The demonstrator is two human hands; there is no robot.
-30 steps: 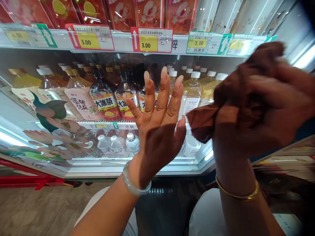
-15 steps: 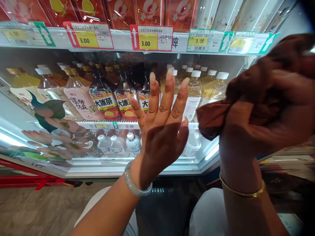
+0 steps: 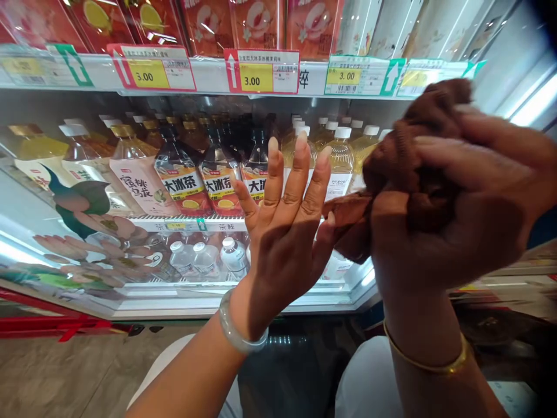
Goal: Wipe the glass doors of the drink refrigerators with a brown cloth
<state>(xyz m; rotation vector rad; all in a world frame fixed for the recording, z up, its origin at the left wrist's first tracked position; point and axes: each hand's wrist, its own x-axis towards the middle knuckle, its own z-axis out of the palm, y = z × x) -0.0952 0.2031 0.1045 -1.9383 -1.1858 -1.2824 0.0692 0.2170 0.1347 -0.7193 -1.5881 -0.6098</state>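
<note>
In the middle of the head view my left hand (image 3: 285, 232) is raised with its fingers spread, palm turned away, holding nothing. A pale stone bangle (image 3: 237, 328) circles that wrist. To the right, my right hand (image 3: 452, 226) is closed around a crumpled brown cloth (image 3: 391, 157). One corner of the cloth hangs left, beside my left thumb; whether they touch I cannot tell. A thin gold bracelet (image 3: 429, 366) is on the right wrist. Behind both hands, dark tea bottles (image 3: 183, 180) with orange and white labels stand in a lit drinks cooler.
A white shelf edge with price tags (image 3: 150, 75) crosses the top, below red cartons (image 3: 256, 29). White-capped bottles (image 3: 342, 157) stand behind the hands. Small clear bottles (image 3: 235, 255) sit on the lower level. Flower decals (image 3: 82, 209) cover the left side. Tiled floor (image 3: 56, 371) shows below.
My right hand has moved left with the brown cloth, bringing its hanging corner close to my left thumb. The left hand stays nearly in place, fingers still spread.
</note>
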